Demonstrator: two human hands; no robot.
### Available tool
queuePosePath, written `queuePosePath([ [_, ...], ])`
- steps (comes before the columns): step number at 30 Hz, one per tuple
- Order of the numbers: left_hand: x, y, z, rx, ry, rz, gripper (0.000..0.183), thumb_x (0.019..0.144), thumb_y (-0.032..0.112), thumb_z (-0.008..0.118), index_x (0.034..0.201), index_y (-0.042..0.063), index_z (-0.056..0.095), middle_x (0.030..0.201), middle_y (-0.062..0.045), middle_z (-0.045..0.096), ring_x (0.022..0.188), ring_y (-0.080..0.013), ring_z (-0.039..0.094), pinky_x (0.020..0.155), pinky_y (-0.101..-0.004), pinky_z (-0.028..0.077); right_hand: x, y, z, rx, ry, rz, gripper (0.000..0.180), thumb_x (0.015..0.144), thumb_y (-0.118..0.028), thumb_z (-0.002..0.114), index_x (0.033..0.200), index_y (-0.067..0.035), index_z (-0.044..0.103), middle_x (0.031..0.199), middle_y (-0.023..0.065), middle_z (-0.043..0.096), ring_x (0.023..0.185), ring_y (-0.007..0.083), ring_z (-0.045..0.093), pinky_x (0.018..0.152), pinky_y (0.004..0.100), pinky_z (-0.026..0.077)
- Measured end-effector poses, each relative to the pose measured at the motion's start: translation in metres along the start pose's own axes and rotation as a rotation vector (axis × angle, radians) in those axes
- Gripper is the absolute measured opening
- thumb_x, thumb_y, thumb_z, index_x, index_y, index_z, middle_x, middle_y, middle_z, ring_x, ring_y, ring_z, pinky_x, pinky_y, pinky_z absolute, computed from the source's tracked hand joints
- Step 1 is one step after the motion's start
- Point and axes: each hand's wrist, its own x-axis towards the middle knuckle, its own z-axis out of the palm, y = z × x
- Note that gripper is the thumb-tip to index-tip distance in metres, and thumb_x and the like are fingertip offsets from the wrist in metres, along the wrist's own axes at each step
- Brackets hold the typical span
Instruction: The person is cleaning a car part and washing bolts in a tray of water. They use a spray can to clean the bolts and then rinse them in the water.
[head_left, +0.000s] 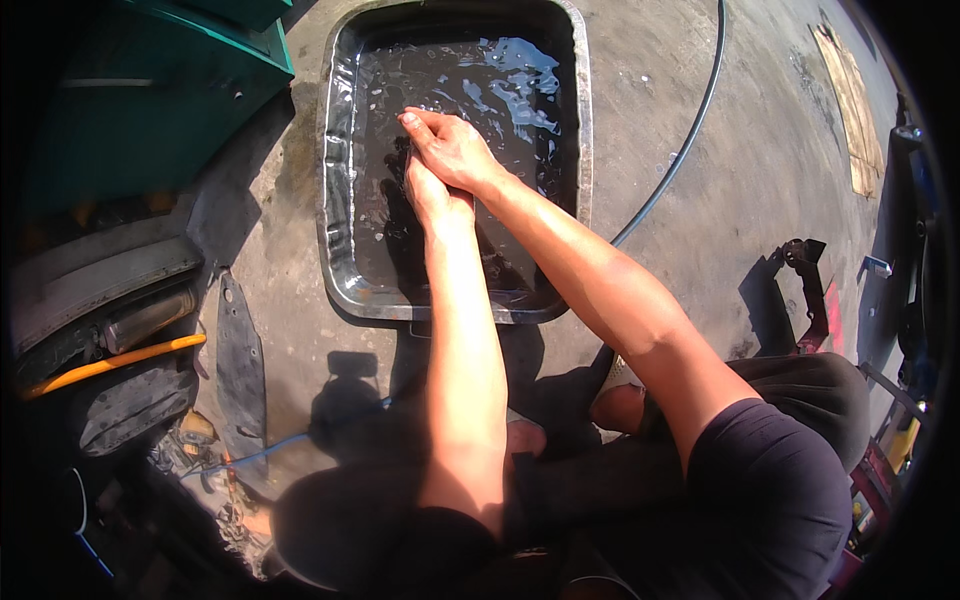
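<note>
Both my hands are together above a black rectangular plastic tub (583, 150) of dark, rippling water (480, 97). My right hand (456, 146) lies across the top of my left hand (431, 191) and wraps over its fingers. The right thumb points up and to the left. Most of the left fingers are hidden under the right hand, so their pose does not show. No tool or other object is visible in either hand. The skin glistens as if wet. Sunlight glints off the water and the tub's left inner wall.
A blue-grey hose (694, 135) curves over the concrete floor on the right. Flattened cardboard (851, 112) and a dark metal bracket (814, 292) lie farther right. To the left are a green metal cabinet (172, 105), a yellow bar (112, 366) and a flat metal plate (240, 360).
</note>
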Motion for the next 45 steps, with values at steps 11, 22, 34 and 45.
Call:
queuePosePath([
  [11, -0.017, 0.018, 0.028, 0.178, -0.16, 0.099, 0.048, 0.109, 0.028, 0.035, 0.147, 0.0, 0.042, 0.146, -0.013, 0.049, 0.133, -0.022, 0.048, 0.114, -0.0339, 0.036, -0.041, -0.013, 0.014, 0.266, 0.001, 0.066, 0.048, 0.104, -0.032, 0.04, 0.139, -0.001, 0.054, 0.152, 0.0187, 0.044, 0.145, 0.0302, 0.036, 0.12, 0.0356, 0.027],
  [22, 0.004, 0.011, -0.001, -0.038, -0.222, 0.086, 0.05, 0.109, 0.03, 0.035, 0.151, 0.003, 0.036, 0.153, -0.009, 0.041, 0.142, -0.0196, 0.037, 0.118, -0.0324, 0.028, -0.036, -0.034, 0.012, 0.249, 0.119, 0.12, 0.049, 0.103, -0.03, 0.046, 0.135, 0.005, 0.054, 0.149, 0.0202, 0.047, 0.142, 0.0303, 0.04, 0.119, 0.0344, 0.03],
  [34, -0.015, 0.03, 0.003, -0.11, -0.213, 0.037, 0.049, 0.106, 0.033, 0.034, 0.138, 0.0, 0.051, 0.142, -0.015, 0.053, 0.132, -0.0249, 0.051, 0.114, -0.0378, 0.036, -0.034, -0.03, 0.028, -0.071, -0.151, -0.154, 0.048, 0.102, -0.033, 0.044, 0.136, -0.003, 0.058, 0.154, 0.0198, 0.04, 0.15, 0.0344, 0.023, 0.123, 0.0471, 0.009],
  [45, 0.002, 0.023, -0.038, -0.861, -0.262, -0.145, 0.035, 0.098, 0.017, 0.04, 0.116, -0.003, 0.062, 0.127, -0.023, 0.062, 0.128, -0.0388, 0.054, 0.112, -0.057, 0.041, 0.049, 0.028, -0.037, 0.517, 0.268, 0.162, 0.034, 0.097, -0.027, 0.055, 0.106, 0.001, 0.072, 0.104, 0.0088, 0.075, 0.092, 0.0186, 0.07, 0.087, 0.0313, 0.053],
])
